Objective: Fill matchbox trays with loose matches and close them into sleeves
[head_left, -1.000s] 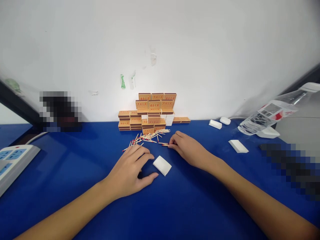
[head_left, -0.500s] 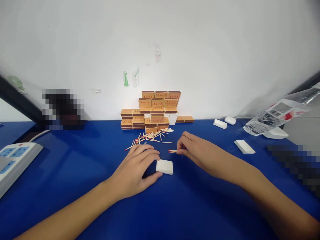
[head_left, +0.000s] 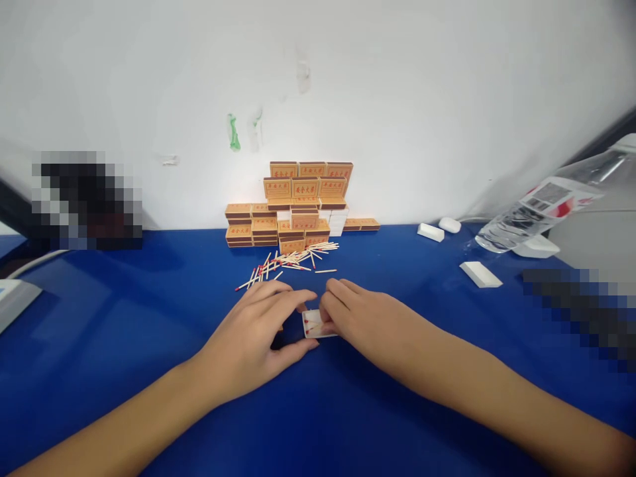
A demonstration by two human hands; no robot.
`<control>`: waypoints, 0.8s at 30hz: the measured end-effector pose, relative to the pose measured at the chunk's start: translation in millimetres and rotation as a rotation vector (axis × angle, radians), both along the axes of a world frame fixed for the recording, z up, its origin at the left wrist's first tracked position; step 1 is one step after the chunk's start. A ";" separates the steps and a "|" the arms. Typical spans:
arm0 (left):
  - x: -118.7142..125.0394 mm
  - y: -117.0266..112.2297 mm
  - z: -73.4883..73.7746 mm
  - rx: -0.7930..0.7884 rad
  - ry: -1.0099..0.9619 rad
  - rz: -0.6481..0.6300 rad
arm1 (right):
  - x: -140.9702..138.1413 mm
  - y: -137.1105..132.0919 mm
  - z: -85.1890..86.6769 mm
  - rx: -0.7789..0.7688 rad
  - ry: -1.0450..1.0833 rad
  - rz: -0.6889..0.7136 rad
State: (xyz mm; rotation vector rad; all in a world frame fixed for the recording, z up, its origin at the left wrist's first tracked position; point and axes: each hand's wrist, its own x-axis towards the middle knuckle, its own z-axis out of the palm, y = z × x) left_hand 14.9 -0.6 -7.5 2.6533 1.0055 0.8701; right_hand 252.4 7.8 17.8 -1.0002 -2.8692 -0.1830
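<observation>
A small white matchbox tray [head_left: 312,324] lies on the blue table [head_left: 348,411] between my hands, with a few red-tipped matches in it. My left hand [head_left: 253,338] curls around the tray's left side, thumb and fingers holding it. My right hand [head_left: 355,317] rests on the tray's right side, fingers pinched together over the matches inside. A loose pile of matches [head_left: 288,262] lies just beyond my hands. Behind it, stacked orange matchboxes [head_left: 298,205] stand against the white wall.
White trays lie at the right [head_left: 479,273] and far right back [head_left: 430,232]. A plastic water bottle [head_left: 541,205] lies tilted at the right edge. A white power strip [head_left: 12,298] sits at the left edge. Blurred patches cover areas left and right.
My right hand picked a match from the pile and brought it back to the white tray. The tray now lies with its open side up, and my left hand still holds it.
</observation>
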 end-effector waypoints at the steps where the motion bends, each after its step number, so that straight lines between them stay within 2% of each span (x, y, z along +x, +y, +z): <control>1: -0.7 0.7 -0.2 -0.002 0.003 0.004 | 2.5 1.3 3.0 -0.052 0.040 0.003; 6: -2.9 2.8 1.4 -0.029 -0.006 0.030 | 18.3 9.5 22.2 -0.311 0.221 -0.068; 9: -3.2 1.7 2.3 -0.027 -0.007 0.030 | 20.5 10.8 25.5 -0.396 0.239 -0.061; 19: -3.9 0.2 3.8 0.162 0.006 0.006 | 7.8 6.2 9.0 -0.299 0.260 -0.021; 24: -4.3 0.5 4.4 0.166 0.006 -0.015 | 5.3 4.4 7.9 -0.312 0.256 0.000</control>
